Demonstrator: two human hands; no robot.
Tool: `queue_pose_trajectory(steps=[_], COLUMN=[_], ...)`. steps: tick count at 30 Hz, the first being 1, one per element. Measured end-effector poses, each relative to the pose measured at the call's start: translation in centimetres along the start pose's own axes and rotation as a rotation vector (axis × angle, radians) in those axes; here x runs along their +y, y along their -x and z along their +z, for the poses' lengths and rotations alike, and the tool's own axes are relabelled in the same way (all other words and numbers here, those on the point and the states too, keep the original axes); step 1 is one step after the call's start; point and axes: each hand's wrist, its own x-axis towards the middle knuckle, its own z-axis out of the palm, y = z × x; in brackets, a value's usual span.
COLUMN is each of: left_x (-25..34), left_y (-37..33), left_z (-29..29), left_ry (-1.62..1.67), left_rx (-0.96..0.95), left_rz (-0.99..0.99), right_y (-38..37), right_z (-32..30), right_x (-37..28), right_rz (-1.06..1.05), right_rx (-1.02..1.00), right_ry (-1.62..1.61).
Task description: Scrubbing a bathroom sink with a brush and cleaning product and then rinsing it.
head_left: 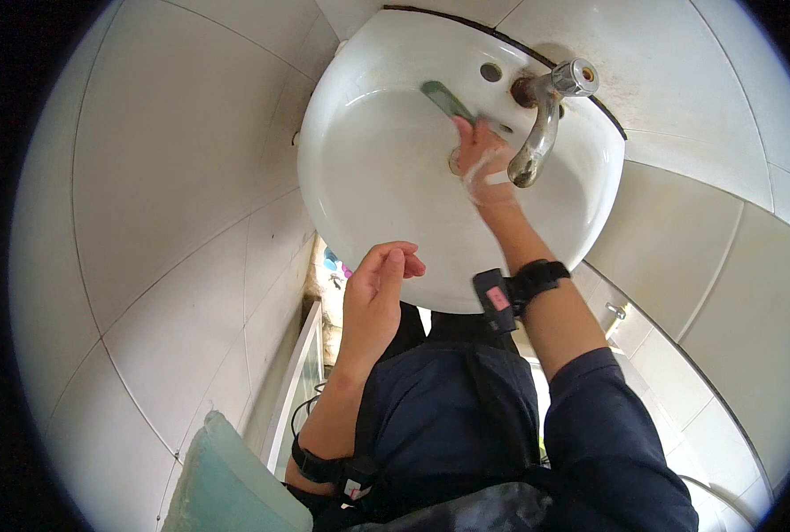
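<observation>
My right hand is inside a white washbasin, with water or thin suds over its back and wrist. Its fingers are closed on the near end of a flat green scouring pad, which lies against the basin's back inner wall. The exact kind of the pad is hard to make out, and part of it is hidden by the hand. My left hand hovers at the basin's front left rim, fingers curled together, with nothing visible in it.
A worn metal tap with a round knob reaches over the basin, just right of my right hand. Tiled walls stand close on the left and behind. A pale teal translucent thing is at the lower left.
</observation>
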Motion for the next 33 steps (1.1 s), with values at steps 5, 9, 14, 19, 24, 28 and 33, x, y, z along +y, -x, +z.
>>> queue_pose_trajectory(steps=[5,9,14,19,24,28,33], left_x=[0.5,0.6,0.7,0.8,1.8,1.8,1.5], left_y=[-0.3,-0.3,0.1,-0.7,-0.4,-0.2,-0.7], left_z=[0.5,0.5,0.5,0.1,-0.9,-0.1,0.1], left_ry=[0.014,0.000,-0.007,0.024,0.014,-0.004,0.022], left_rx=[-0.008,-0.018,-0.019,-0.033,0.015,0.016,-0.014], left_rz=[0.016,0.016,-0.002,0.016,0.040,0.010,0.015], right_y=[1.2,3.7,3.6,-1.6,1.4,2.1,1.9], right_z=[-4.3,-5.8,-3.2,0.0,-0.7,-1.0,0.9], right_x=[6.9,10.0,10.0,8.2,8.9,9.0,8.4], right_rz=[0.036,0.336,0.365,0.266,0.401,0.424,0.586], right_rx=[-0.261,-0.483,-0.602,-0.681,-0.676,-0.705,-0.736], right_ry=[0.246,0.450,0.277,0.218,0.225,0.219,-0.013])
